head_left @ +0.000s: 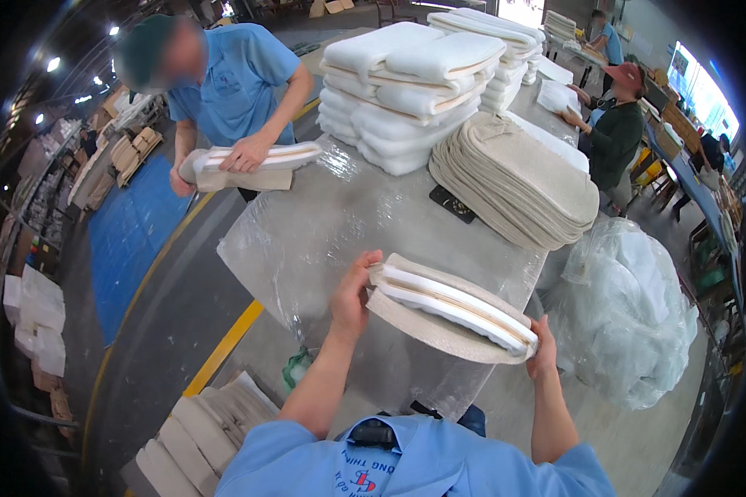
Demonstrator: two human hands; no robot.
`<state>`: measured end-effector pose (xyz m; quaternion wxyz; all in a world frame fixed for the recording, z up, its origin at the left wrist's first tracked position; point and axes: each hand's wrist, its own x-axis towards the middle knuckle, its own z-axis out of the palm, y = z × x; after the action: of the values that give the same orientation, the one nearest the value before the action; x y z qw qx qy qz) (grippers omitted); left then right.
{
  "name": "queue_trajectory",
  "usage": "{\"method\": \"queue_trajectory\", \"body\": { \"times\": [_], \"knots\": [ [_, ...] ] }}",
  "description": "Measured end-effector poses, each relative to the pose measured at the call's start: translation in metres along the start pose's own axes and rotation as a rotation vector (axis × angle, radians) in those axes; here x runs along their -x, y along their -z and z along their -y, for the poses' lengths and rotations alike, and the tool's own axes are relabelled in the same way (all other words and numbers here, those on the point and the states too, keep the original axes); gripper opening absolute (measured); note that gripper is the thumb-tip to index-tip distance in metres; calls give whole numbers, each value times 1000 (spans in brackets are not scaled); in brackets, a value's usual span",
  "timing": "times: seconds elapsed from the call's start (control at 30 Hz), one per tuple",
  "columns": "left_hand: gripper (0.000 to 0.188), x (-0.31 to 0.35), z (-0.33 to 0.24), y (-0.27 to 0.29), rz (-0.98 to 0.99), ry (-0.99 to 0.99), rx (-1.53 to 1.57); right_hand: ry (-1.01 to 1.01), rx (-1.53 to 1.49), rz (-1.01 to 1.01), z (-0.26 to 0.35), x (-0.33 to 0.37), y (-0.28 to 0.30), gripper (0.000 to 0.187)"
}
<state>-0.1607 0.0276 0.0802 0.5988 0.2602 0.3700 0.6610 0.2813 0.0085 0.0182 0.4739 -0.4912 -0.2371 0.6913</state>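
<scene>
Held up over the table's near edge: a layered pad bundle, beige felt outside, white foam and a thin tan board between. Left hand clamped on its left end, fingers curled over the top; right hand gripping the right end, fingers wrapped round the edge. Beneath, a table sheeted in clear plastic film. Off its right edge, a bulging clear plastic bag stuffed with white wadding. Toward the far edge, a fanned pile of beige felt pieces and stacks of white foam pads. At the left edge, another worker's hands pressing on a similar bundle.
</scene>
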Motion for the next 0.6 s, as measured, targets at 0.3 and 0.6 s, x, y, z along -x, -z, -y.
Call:
{"method": "queue_trajectory", "body": {
  "times": [0.3, 0.6],
  "knots": [
    [56, 34, -22, -64, 279, -367, -647, -102, -152, -31, -22, 25, 24, 72],
    [43, -68, -38, -48, 168, -215, -331, -104, -166, -92, -69, 75, -43, 61]
  ]
}}
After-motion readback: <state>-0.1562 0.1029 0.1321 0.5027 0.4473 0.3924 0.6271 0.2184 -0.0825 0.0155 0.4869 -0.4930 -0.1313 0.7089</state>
